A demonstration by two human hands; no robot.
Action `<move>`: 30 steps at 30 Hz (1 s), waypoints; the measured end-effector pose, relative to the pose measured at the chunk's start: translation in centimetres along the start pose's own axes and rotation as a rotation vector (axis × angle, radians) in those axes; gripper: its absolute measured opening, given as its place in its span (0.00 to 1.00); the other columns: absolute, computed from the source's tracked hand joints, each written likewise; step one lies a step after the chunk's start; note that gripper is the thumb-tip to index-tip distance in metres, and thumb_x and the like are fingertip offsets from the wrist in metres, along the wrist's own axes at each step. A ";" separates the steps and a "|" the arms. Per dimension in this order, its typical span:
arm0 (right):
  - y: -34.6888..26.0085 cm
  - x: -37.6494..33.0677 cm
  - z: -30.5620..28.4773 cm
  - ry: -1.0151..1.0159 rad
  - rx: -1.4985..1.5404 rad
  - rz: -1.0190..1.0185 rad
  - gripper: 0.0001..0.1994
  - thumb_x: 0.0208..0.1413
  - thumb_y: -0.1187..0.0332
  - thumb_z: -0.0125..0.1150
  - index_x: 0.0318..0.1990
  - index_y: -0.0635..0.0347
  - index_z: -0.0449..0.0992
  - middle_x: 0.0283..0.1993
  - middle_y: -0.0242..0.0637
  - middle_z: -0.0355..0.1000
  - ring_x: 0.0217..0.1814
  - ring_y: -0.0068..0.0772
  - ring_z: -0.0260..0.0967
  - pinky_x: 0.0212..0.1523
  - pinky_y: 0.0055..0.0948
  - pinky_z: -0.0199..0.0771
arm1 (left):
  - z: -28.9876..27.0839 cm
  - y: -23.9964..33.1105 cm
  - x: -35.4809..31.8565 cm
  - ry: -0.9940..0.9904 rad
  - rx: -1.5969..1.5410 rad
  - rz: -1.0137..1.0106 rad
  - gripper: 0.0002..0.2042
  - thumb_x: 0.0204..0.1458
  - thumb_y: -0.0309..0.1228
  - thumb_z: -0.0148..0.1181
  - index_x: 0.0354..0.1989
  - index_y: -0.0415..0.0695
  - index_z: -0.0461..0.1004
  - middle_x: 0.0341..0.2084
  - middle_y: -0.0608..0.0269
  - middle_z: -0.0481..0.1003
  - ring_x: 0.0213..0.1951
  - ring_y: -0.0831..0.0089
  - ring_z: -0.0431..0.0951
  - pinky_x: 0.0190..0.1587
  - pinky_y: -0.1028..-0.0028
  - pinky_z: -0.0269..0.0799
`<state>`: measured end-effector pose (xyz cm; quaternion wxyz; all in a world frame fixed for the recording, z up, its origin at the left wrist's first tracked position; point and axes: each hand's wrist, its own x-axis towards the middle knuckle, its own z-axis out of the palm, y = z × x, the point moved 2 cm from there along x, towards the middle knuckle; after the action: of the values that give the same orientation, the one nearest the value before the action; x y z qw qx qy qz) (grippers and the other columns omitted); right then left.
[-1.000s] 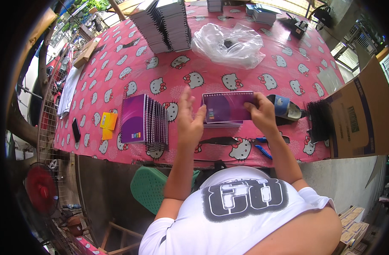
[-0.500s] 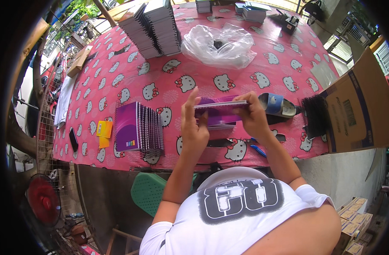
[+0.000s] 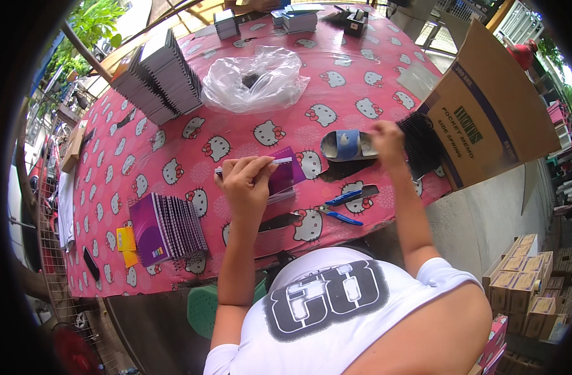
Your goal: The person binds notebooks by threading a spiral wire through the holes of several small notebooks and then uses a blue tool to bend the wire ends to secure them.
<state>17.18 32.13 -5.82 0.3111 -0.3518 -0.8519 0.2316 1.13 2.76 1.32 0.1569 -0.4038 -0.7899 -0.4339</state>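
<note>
My left hand (image 3: 247,181) is closed around a thin purple notebook (image 3: 281,179), held up with its edge toward me. Beneath it, more purple covers (image 3: 298,164) lie on the table. My right hand (image 3: 387,142) is empty-looking but blurred, its fingers bent, between a slipper with a blue strap (image 3: 348,145) and a bunch of black spiral binding coils (image 3: 423,142). Blue-handled nippers (image 3: 343,219) lie nearer me, beside a dark flat blade-like piece (image 3: 279,222). A row of spiral-bound purple notebooks (image 3: 149,230) stands to the left.
A tall pile of spiral-bound notebooks (image 3: 167,75) and a clear plastic bag (image 3: 261,87) occupy the far side. An open cardboard box (image 3: 486,119) stands at the right edge. Yellow pieces (image 3: 126,240) and a phone (image 3: 91,264) lie at left on the pink patterned tablecloth (image 3: 236,131).
My right hand has left the notebook and moved right, toward the coils. My left hand keeps the notebook. The view has turned, showing the nippers uncovered.
</note>
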 end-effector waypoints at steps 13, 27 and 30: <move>-11.4 -3.2 -1.7 -0.200 0.339 -0.392 0.14 0.48 0.80 0.60 0.44 0.59 0.79 0.38 0.42 0.74 0.37 0.38 0.73 0.38 0.33 0.73 | 0.6 -0.2 0.0 0.004 -0.049 -0.042 0.08 0.42 0.31 0.69 0.33 0.49 0.82 0.30 0.71 0.75 0.38 0.72 0.70 0.45 0.71 0.60; -14.8 -1.2 0.4 -0.657 0.621 -0.274 0.08 0.45 0.75 0.67 0.34 0.60 0.78 0.34 0.32 0.73 0.33 0.23 0.70 0.34 0.26 0.70 | 0.5 0.0 -0.1 0.032 -0.040 -0.037 0.09 0.41 0.33 0.70 0.32 0.49 0.81 0.29 0.69 0.75 0.39 0.69 0.71 0.45 0.69 0.61; -14.8 -1.2 1.0 -0.826 0.603 -0.064 0.05 0.50 0.70 0.64 0.34 0.59 0.76 0.33 0.32 0.72 0.33 0.26 0.70 0.34 0.28 0.69 | 0.2 0.3 0.0 0.038 -0.019 -0.048 0.10 0.40 0.34 0.71 0.33 0.49 0.82 0.30 0.70 0.75 0.39 0.70 0.71 0.46 0.69 0.59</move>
<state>10.45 21.50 2.14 0.0430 -0.0993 -0.8095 0.5771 1.41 3.02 1.33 0.1578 -0.3779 -0.7920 -0.4528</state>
